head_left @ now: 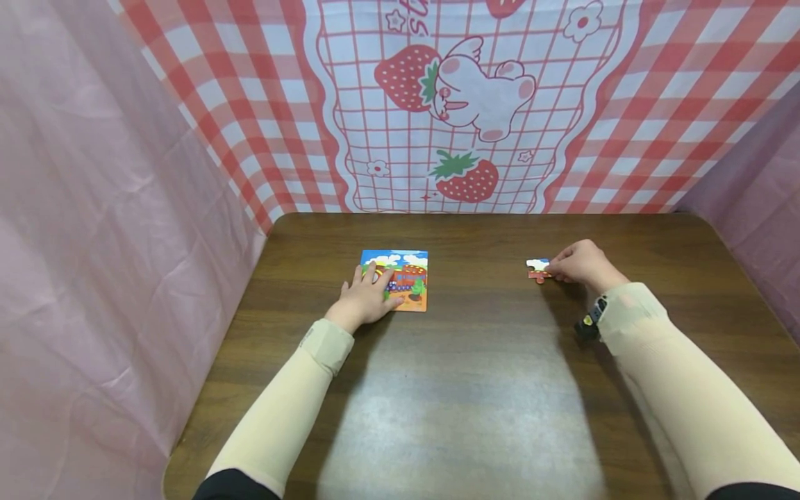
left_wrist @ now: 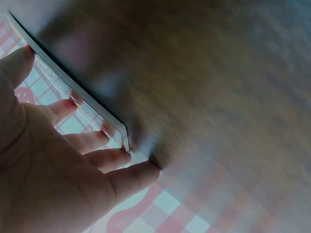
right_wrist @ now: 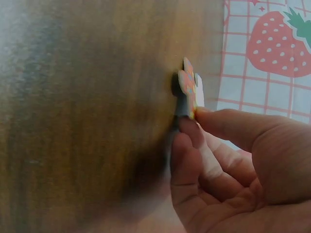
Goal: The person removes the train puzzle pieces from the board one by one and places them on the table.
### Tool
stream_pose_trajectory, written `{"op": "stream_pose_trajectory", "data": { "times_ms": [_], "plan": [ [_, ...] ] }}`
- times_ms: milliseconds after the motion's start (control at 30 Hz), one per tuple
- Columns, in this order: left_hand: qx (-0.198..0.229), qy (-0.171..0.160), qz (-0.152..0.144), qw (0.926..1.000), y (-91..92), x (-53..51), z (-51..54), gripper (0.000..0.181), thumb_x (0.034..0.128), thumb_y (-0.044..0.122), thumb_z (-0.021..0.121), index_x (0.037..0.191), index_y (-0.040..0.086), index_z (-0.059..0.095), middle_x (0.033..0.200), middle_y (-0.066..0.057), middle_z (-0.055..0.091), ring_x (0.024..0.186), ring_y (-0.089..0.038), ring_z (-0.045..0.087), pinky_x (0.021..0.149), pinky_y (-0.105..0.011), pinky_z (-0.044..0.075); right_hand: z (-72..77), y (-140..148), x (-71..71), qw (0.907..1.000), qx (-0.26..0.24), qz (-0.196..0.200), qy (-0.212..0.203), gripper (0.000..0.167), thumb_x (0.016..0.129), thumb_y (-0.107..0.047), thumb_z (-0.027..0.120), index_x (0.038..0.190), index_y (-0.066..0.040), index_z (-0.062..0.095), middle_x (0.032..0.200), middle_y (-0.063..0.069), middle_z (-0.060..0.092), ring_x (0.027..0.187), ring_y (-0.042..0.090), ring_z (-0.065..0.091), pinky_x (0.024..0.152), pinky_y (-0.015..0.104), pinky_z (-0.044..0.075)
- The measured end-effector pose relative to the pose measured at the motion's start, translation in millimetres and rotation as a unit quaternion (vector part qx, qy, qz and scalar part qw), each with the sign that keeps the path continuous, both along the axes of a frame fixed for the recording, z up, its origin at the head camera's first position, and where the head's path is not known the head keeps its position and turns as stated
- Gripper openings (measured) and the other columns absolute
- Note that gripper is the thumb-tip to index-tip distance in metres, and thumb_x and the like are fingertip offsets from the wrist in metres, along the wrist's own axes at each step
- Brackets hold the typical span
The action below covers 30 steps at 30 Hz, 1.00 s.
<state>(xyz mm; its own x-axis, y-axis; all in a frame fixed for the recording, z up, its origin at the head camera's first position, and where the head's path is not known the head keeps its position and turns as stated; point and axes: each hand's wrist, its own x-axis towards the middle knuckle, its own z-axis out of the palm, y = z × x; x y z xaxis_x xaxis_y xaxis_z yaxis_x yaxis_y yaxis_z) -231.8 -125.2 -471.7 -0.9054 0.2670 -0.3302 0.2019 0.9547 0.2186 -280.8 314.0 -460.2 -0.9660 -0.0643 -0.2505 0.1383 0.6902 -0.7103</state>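
Note:
A square puzzle with a bright picture of blue sky, clouds, a red building or train and a green bush lies on the wooden table, left of centre. My left hand rests over its left part with fingers spread, hiding some of the picture. In the left wrist view my fingertips touch the face of the puzzle. Further right, my right hand pinches a small jigsaw piece, white and blue above and red below, close to the tabletop. The right wrist view shows this piece edge-on between thumb and fingers.
The brown wooden table has rounded corners. Behind it hangs a red-and-white checked cloth with strawberries, and a pink curtain hangs at the left. A dark wrist device sits on my right wrist.

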Motion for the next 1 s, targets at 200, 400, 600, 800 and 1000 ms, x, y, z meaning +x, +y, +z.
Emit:
{"op": "stream_pose_trajectory", "data": {
  "times_ms": [200,400,600,800,1000],
  "plan": [
    [0.004,-0.004,0.000,1.0000,0.0,0.4,0.7,0.076,0.1030,0.062,0.043,0.165,0.024,0.021,0.169,-0.017,0.003,0.151,-0.046,0.002,0.113,-0.067,0.018,-2.5,0.8,1.6,0.9996,0.020,-0.020,0.005,0.029,0.090,-0.019,0.077,0.095,0.010,0.074,0.070,0.002,0.069,0.063,0.013,0.062,0.058,0.030,0.054],
    [0.005,-0.007,0.004,1.0000,0.0,1.6,1.1,0.077,0.1028,0.062,0.044,0.165,0.024,0.020,0.169,-0.016,0.003,0.151,-0.046,0.003,0.113,-0.067,0.018,-2.6,-1.0,0.6,0.9991,0.035,-0.019,0.012,0.031,0.088,-0.021,0.079,0.093,0.009,0.075,0.068,0.003,0.069,0.062,0.013,0.062,0.056,0.029,0.053],
    [0.003,-0.006,0.001,1.0000,0.1,1.4,1.2,0.076,0.1029,0.062,0.043,0.165,0.024,0.021,0.169,-0.017,0.003,0.151,-0.045,0.003,0.113,-0.067,0.018,-0.1,-3.5,1.8,0.9984,0.051,-0.012,0.022,0.031,0.087,-0.023,0.080,0.091,0.007,0.075,0.067,0.002,0.068,0.061,0.013,0.061,0.055,0.029,0.050],
    [-0.002,-0.007,0.000,1.0000,1.0,1.2,1.6,0.076,0.1030,0.062,0.043,0.165,0.025,0.020,0.169,-0.017,0.003,0.151,-0.044,0.002,0.114,-0.066,0.018,-0.3,-3.9,4.5,0.9967,0.076,-0.004,0.030,0.031,0.086,-0.028,0.081,0.087,0.002,0.077,0.065,0.001,0.067,0.062,0.014,0.059,0.059,0.033,0.047],
    [-0.005,-0.005,0.002,1.0000,0.6,-0.7,1.6,0.076,0.1029,0.063,0.042,0.165,0.025,0.020,0.169,-0.016,0.003,0.151,-0.044,0.003,0.113,-0.066,0.019,1.5,-5.6,3.2,0.9971,0.071,-0.016,0.025,0.031,0.085,-0.027,0.083,0.086,0.003,0.077,0.064,0.002,0.067,0.060,0.013,0.060,0.057,0.031,0.048]
  ]
}}
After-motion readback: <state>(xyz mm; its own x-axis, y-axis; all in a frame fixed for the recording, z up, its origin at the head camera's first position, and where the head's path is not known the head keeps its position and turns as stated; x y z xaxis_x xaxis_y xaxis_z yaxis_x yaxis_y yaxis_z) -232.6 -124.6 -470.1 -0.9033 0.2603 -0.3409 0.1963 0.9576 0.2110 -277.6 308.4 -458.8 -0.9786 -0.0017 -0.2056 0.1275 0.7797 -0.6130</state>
